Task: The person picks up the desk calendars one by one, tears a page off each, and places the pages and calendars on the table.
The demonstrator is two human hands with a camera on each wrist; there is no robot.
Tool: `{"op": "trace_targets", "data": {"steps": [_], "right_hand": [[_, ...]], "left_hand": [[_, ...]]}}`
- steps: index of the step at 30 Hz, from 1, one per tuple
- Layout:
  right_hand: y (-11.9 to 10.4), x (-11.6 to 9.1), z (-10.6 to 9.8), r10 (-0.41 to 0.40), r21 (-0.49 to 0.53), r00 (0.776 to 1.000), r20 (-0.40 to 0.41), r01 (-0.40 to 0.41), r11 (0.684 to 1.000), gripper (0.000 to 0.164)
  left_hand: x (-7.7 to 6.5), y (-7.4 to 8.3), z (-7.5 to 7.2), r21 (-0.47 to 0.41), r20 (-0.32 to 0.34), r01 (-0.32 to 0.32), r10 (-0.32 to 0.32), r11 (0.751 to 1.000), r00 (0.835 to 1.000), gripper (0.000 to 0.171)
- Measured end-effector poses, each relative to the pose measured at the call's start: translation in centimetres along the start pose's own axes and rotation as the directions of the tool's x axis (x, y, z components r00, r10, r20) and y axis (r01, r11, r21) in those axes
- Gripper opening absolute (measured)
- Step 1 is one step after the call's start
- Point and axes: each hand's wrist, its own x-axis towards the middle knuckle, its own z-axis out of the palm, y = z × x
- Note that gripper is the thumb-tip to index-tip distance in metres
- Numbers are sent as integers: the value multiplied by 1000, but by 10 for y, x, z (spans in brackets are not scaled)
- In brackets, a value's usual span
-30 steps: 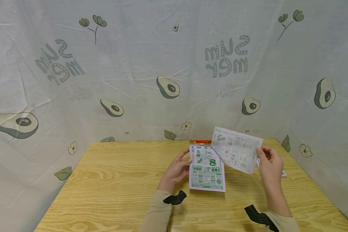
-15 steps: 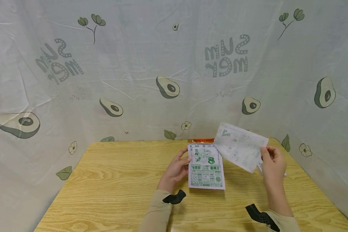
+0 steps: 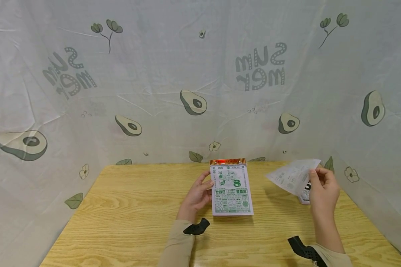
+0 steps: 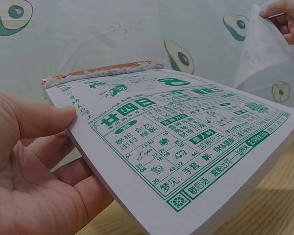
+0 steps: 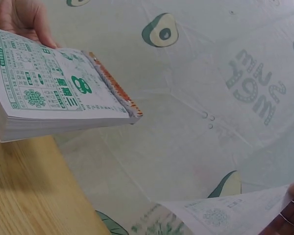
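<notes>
A thick tear-off calendar point(image 3: 232, 196), green print on white with a red and gold top strip, is gripped along its left edge by my left hand point(image 3: 196, 194). In the left wrist view the thumb lies on the calendar's top page point(image 4: 152, 127), with the fingers beneath. The page shows a large green 8. Off to the right, my right hand point(image 3: 325, 193) pinches a thin loose calendar sheet point(image 3: 292, 176) by its corner. That sheet droops to the left, apart from the calendar, its print faint from behind. The right wrist view shows the sheet point(image 5: 225, 213) partly, at the bottom.
Behind my right hand lies another white printed item point(image 3: 305, 196) with black characters, partly hidden by the hand and sheet. Everything is over a wooden table point(image 3: 137, 215). A pale curtain point(image 3: 147, 74) with avocado prints hangs along the table's back and sides.
The sheet has come away from the calendar's top right and moved right and down with my right hand. My left hand and the calendar have shifted slightly left.
</notes>
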Motion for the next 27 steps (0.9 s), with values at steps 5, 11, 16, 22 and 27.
{"op": "trace_targets", "data": {"steps": [5, 11, 16, 22, 27], "right_hand": [[3, -2, -2, -33, -128, 999, 23, 36, 991, 9], [4, -3, 1, -61, -152, 998, 15, 63, 986, 8], [3, -5, 4, -78, -160, 997, 30, 82, 984, 12], [3, -6, 7, -87, -181, 995, 38, 92, 979, 24], [6, -7, 10, -99, -183, 994, 47, 106, 977, 21]], "left_hand": [[-2, 0, -1, -3, -19, -4, 4, 1000, 1000, 43], [-4, 3, -3, -30, -38, -2, 1, 1000, 999, 44], [-8, 11, -5, -53, -79, -1, -3, 999, 997, 42], [-18, 22, -8, -51, -86, -4, -1, 999, 996, 45], [-20, 24, -13, -52, -117, 0, -7, 999, 993, 46]]}}
